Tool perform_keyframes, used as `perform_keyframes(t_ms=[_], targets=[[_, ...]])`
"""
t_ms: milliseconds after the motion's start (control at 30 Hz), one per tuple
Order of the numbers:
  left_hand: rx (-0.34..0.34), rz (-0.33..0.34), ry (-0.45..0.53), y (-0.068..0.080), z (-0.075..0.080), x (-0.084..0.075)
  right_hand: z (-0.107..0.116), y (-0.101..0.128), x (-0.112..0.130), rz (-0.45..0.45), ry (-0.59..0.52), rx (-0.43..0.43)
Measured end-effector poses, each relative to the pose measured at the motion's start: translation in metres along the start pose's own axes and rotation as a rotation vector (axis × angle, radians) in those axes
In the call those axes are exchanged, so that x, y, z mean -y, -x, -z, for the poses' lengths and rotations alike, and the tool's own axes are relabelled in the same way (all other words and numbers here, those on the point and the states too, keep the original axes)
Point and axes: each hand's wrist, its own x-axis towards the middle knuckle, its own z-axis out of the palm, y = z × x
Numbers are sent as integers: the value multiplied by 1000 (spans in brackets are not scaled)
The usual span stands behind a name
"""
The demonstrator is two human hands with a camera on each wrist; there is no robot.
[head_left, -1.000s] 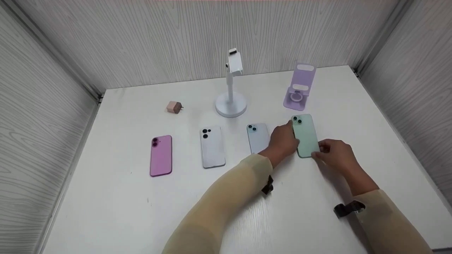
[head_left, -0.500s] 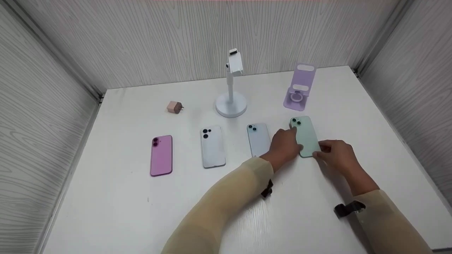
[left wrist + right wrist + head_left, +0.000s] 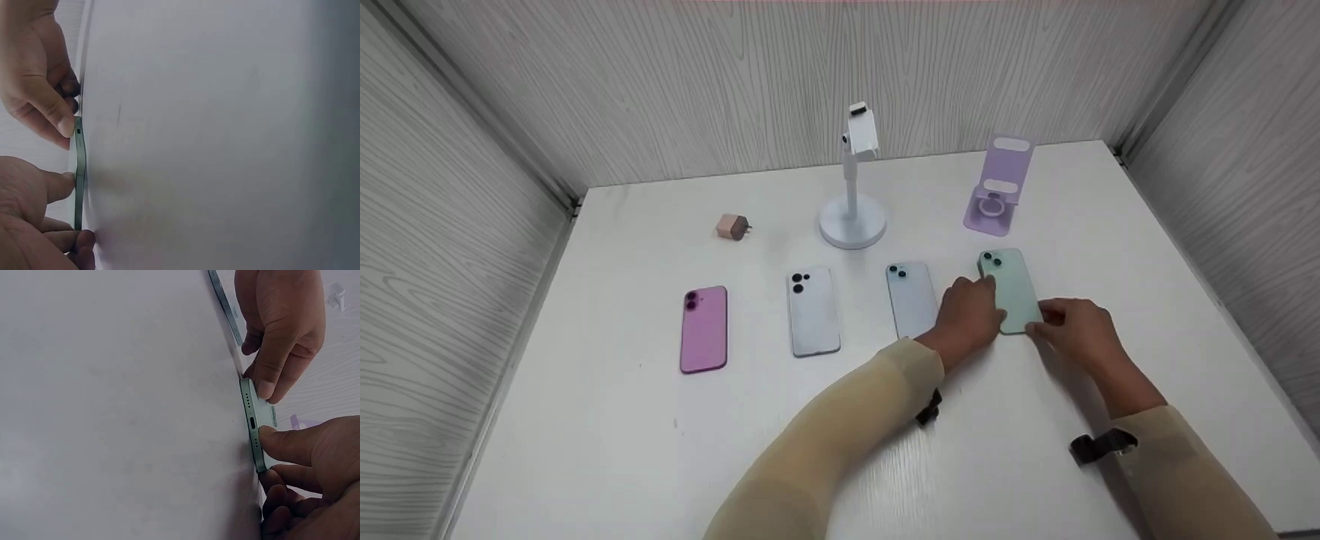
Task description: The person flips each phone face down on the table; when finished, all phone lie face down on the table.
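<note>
Since the frames a moment earlier, the green phone (image 3: 1009, 291) has slid slightly toward the near edge of the surface (image 3: 607, 457), and our two hands have closed in on its near end. Our left hand (image 3: 969, 315) presses its thumb on the phone's left near corner, and our right hand (image 3: 1074, 327) pinches the right near corner; each grip is narrow, fingertips on the thin edge, as both wrist views show. The phone lies flat near the right half of the surface, at the right end of the row and not yet lifted, so we judge the pickup only just begun.

We count two stands: one white pole stand (image 3: 853, 180) and one purple stand (image 3: 997, 189), both toward the far edge. Four phones lie in a row: pink (image 3: 703, 328), white (image 3: 813, 310), pale blue (image 3: 909, 298) and green. One small charger plug (image 3: 732, 226) sits toward the far left.
</note>
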Motion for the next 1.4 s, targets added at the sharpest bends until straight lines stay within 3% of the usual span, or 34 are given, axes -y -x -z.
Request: perform_keyframes(t_ms=[500,867,1033,1167,1400], targets=[[-3,-44,-65,-1,-4,3,-2,-1,0,-15,6,-6],[-7,-55,-60,-1,-2,4,0,-2,2,-19,-8,15],[1,-20,-11,-3,3,8,1,-4,7,13,-14,2],[-45,7,15,-5,13,17,-2,-4,17,79,-24,-69],[-179,50,-42,-9,33,38,-8,-7,38,216,9,-185]])
